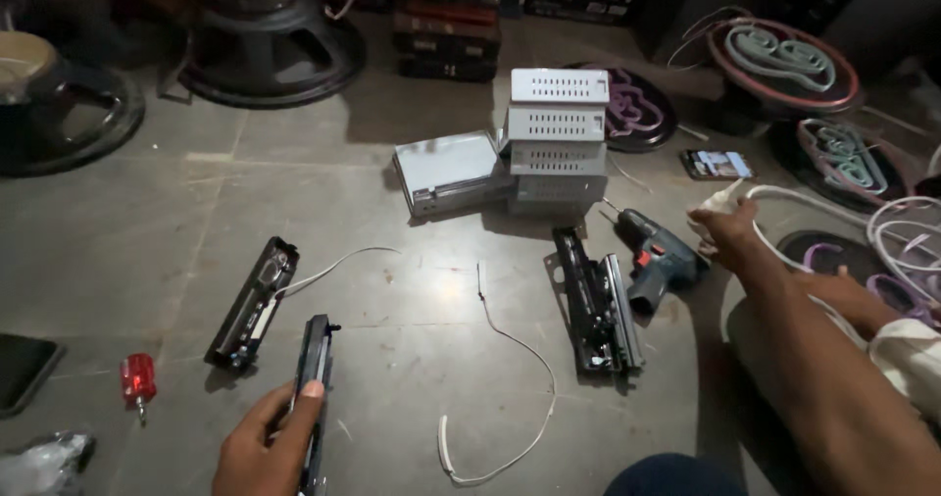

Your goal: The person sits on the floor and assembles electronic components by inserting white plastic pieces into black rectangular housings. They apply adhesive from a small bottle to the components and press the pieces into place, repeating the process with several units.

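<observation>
So my left hand (pixel 267 447) was gripping a slim black panel (pixel 314 398) on the floor (pixel 412 290), right hand (pixel 730 229) closed around a white cable (pixel 833 207)

A single head-worn camera looks steeply down from close above the grey stone floor (pixel 147 222), facing forward past the person's own forearms toward stacked grey metal boxes (pixel 555 138).

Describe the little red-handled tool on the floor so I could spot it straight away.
Start at the left hand, which grips a long black panel near the bottom edge. Look left past a second black panel lying on the grey floor. There lies the screwdriver, stubby, with a translucent red handle, the only red thing on that side.
</observation>
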